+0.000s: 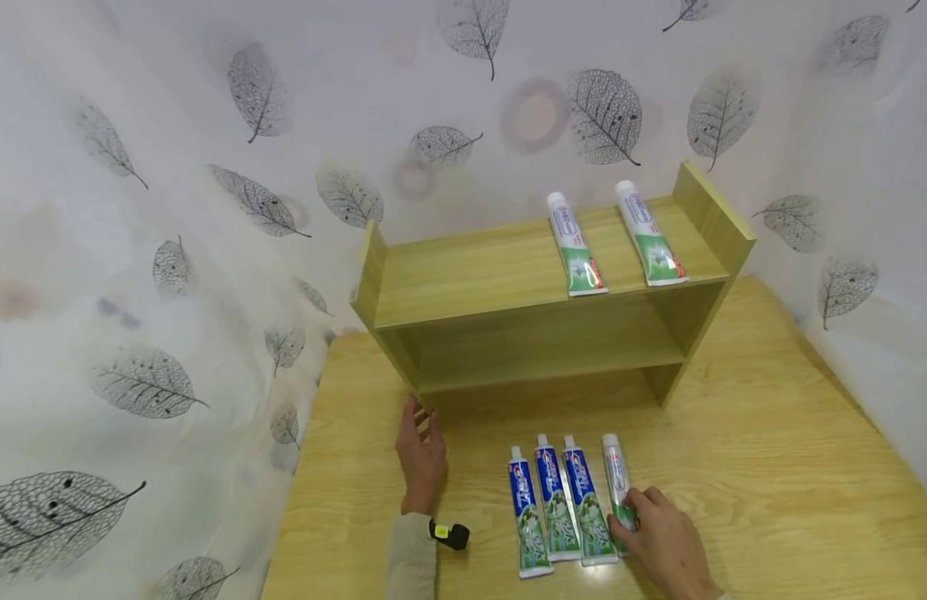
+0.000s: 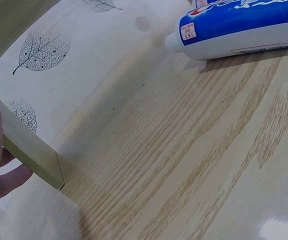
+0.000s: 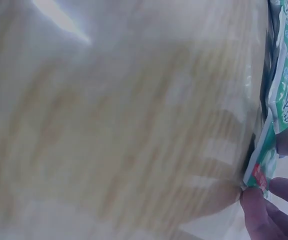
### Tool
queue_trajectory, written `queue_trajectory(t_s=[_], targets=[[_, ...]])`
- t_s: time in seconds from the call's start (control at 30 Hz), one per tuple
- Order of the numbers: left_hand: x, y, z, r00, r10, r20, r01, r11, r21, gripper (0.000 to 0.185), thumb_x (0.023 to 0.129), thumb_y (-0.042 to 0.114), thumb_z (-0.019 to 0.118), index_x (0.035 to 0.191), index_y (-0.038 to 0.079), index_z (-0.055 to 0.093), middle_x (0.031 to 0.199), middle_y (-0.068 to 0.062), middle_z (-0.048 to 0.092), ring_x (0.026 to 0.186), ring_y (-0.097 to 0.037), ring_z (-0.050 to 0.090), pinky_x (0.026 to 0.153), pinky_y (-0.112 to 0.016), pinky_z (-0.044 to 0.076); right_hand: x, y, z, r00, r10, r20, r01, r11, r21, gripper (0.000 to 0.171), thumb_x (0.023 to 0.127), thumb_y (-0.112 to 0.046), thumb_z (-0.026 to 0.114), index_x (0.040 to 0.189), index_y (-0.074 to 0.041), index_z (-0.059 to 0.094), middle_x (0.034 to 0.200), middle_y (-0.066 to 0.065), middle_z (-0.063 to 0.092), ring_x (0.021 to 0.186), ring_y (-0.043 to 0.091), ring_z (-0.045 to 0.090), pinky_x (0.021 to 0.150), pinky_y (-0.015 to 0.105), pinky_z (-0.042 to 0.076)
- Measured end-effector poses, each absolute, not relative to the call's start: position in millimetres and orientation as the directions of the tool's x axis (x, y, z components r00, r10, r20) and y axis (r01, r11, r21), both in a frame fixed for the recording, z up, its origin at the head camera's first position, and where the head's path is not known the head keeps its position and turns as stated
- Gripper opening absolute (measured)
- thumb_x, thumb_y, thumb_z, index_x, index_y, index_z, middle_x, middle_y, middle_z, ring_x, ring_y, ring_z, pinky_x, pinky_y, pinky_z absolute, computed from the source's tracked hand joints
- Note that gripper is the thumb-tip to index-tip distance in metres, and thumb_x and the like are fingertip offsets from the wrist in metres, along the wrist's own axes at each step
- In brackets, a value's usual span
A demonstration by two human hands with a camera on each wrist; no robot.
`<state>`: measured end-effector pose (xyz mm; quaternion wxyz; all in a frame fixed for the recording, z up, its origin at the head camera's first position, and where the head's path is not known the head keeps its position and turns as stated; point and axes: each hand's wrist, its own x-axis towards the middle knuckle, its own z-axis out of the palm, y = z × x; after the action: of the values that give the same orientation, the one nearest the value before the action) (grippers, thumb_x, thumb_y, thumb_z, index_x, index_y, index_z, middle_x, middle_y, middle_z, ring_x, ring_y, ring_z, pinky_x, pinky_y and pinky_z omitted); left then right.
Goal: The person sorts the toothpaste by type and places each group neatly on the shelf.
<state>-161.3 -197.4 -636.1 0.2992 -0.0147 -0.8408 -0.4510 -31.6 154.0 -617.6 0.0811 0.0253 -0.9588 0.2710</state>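
My left hand grips the lower left side panel of a small wooden shelf; in the left wrist view its fingers come round behind the panel. My right hand holds the lower end of a white and green toothpaste tube lying on the table. In the right wrist view, fingertips are at the flat end of that tube. Left of it lie three blue and green toothpaste tubes, the left one, the middle one and the right one, caps toward the shelf.
On the shelf's top board, toward the right, lie two white and green toothpaste tubes, one left of the other. The wooden table extends to both sides. Behind stands a wall with a leaf pattern.
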Motion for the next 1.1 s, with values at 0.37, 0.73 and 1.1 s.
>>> queue_trajectory(t_s=[0.37, 0.73, 1.1], targets=[[-160, -195, -632, -0.834, -0.263, 0.485, 0.267, 0.575, 0.773, 0.047, 0.109, 0.003, 0.063, 0.155, 0.007, 0.055, 0.127, -0.026, 0.072, 0.109, -0.044, 0.077, 0.081, -0.053, 0.069, -33, 158, -633, -0.935, -0.027, 0.354, -0.208, 0.85, -0.483, 0.038, 0.065, -0.008, 0.101, 0.086, -0.012, 0.07, 0.075, -0.005, 0.061, 0.06, -0.005, 0.042, 0.047, 0.015, 0.039], [-161, -193, -631, -0.832, -0.254, 0.494, 0.283, 0.571, 0.771, 0.045, 0.108, 0.001, 0.064, 0.152, 0.005, 0.057, 0.125, -0.028, 0.073, 0.108, -0.043, 0.078, 0.079, -0.053, 0.07, -44, 166, -630, -0.869, -0.059, 0.492, -0.315, 0.832, -0.456, 0.032, 0.062, -0.004, 0.095, 0.081, -0.01, 0.07, 0.071, -0.004, 0.063, 0.06, -0.008, 0.042, 0.046, 0.01, 0.039], [-161, -196, -631, -0.832, -0.255, 0.493, 0.274, 0.585, 0.764, 0.043, 0.109, 0.003, 0.063, 0.151, 0.007, 0.058, 0.125, -0.025, 0.073, 0.109, -0.042, 0.077, 0.081, -0.053, 0.069, -48, 170, -607, -0.821, -0.084, 0.564, -0.385, 0.811, -0.44, 0.028, 0.062, -0.008, 0.091, 0.08, -0.01, 0.071, 0.073, -0.002, 0.066, 0.061, -0.007, 0.047, 0.047, 0.007, 0.04]])
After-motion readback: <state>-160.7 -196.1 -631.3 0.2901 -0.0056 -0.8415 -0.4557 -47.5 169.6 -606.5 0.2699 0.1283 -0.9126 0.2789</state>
